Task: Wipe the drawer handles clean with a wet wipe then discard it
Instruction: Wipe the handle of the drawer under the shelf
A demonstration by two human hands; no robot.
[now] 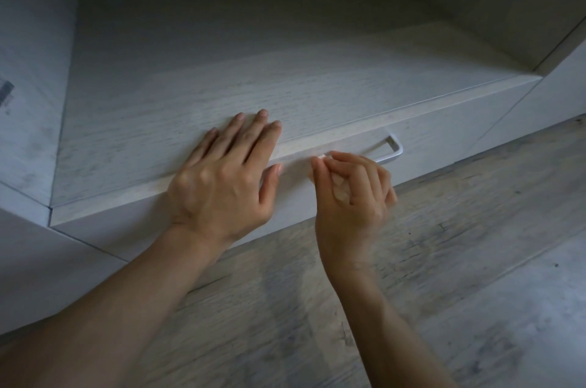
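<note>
A pale wood-grain cabinet top (222, 80) runs across the view, with a drawer front (444, 137) below its front edge. A silver bar handle (391, 150) sticks out of the drawer front; only its right end shows. My left hand (225, 175) lies flat, palm down, fingers spread on the cabinet top near the edge. My right hand (352, 194) is curled in front of the drawer at the handle's left part, pinching a small white wet wipe (321, 157), of which only a corner shows at the fingertips.
Grey wood-look floor (444, 261) fills the lower right. Cabinet side panels (28, 102) rise at the left, and another panel (564, 89) stands at the right. A recess with a dark back wall opens above the cabinet top.
</note>
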